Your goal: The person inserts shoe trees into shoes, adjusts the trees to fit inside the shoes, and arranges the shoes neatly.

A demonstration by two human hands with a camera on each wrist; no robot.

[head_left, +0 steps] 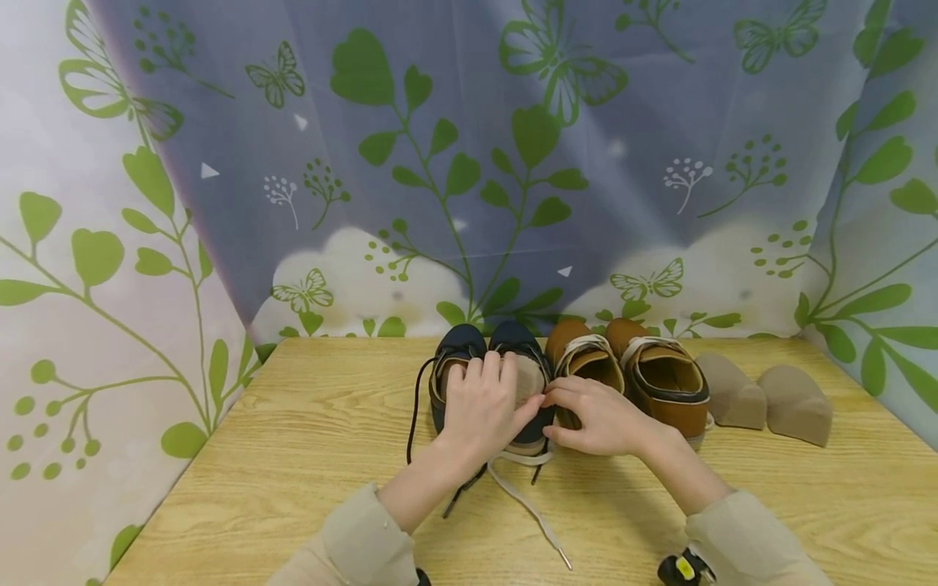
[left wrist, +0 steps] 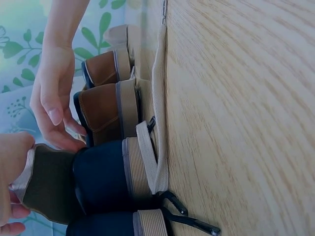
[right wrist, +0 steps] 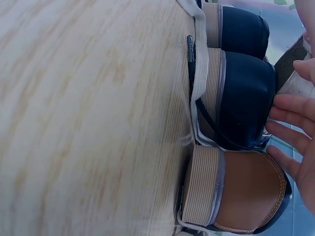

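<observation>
Two navy shoes stand side by side at the middle of the table, the left one point(head_left: 462, 335) and the right one point(head_left: 515, 335). A beige moulded shoe insert point(head_left: 531, 378) sits at the opening of the right navy shoe, its broad end sticking up past the heel collar. My left hand point(head_left: 479, 407) grips this insert point(left wrist: 49, 183) from above, thumb on its near side. With fingers extended, my right hand point(head_left: 601, 417) reaches in from the right; in the right wrist view its fingertips point(right wrist: 278, 101) are at the navy heel's rim point(right wrist: 248, 98).
Two brown shoes point(head_left: 567, 334) point(head_left: 681, 419) stand right beside the navy pair. Farther right lie two more beige inserts point(head_left: 733, 399) point(head_left: 795, 404). A loose white lace point(head_left: 529, 506) trails toward the front, and a black lace point(head_left: 413, 415) hangs left. A patterned curtain point(head_left: 454, 268) closes the back.
</observation>
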